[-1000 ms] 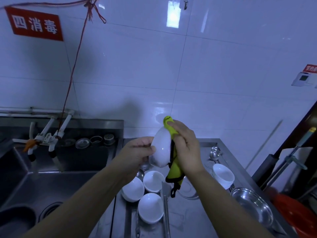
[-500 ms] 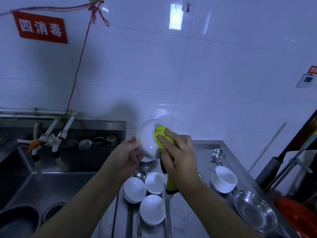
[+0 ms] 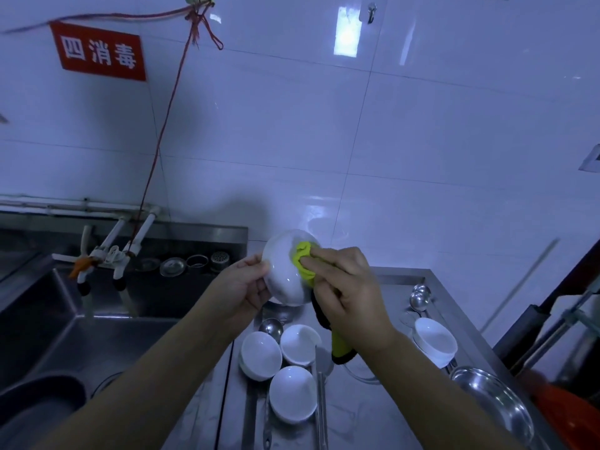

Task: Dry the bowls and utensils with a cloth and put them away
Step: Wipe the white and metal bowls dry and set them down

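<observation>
Left hand (image 3: 242,287): I grip the white bowl (image 3: 285,271) by its edge.
Right hand (image 3: 349,287): I press the yellow cloth (image 3: 305,259) into it.
Counter (image 3: 357,417): three more bowls (image 3: 285,368).

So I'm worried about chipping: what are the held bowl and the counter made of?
The bowl looks like glazed white ceramic, going by its glossy highlights, though melamine is possible. The counter appears to be stainless steel: grey, with dull reflections.

Sink (image 3: 65,319) left — bowls (image 3: 292,397) right
</observation>
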`<state>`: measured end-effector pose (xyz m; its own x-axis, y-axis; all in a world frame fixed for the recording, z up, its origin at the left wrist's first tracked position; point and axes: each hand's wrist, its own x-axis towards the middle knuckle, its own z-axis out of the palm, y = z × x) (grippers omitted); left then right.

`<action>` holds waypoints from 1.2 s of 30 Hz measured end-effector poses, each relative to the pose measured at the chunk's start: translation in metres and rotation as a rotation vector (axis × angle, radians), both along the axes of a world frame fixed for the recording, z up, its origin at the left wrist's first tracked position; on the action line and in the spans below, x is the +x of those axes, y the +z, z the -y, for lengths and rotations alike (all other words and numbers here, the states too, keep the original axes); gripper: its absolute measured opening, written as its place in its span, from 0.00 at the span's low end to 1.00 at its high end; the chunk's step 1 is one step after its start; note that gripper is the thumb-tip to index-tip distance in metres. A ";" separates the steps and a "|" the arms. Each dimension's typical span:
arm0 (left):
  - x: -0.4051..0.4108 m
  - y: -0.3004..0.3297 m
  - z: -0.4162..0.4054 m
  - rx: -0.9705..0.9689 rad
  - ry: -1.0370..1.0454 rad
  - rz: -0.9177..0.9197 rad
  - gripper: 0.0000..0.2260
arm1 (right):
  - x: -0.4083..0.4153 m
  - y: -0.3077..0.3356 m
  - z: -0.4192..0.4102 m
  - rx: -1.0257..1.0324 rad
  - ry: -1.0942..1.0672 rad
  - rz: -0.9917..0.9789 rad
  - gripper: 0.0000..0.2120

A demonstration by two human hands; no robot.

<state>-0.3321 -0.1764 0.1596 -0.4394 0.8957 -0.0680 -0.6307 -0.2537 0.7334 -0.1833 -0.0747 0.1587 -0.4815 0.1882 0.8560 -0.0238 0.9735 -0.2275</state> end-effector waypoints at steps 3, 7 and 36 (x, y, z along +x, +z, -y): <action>0.008 0.004 -0.002 0.015 0.033 -0.005 0.08 | -0.001 0.021 -0.004 -0.124 -0.088 -0.038 0.16; 0.029 0.013 -0.009 0.021 0.043 0.001 0.07 | -0.023 0.026 0.005 -0.074 -0.120 0.074 0.18; 0.052 -0.018 -0.020 0.020 0.078 0.551 0.12 | 0.003 -0.042 -0.018 -0.367 -0.208 -0.215 0.21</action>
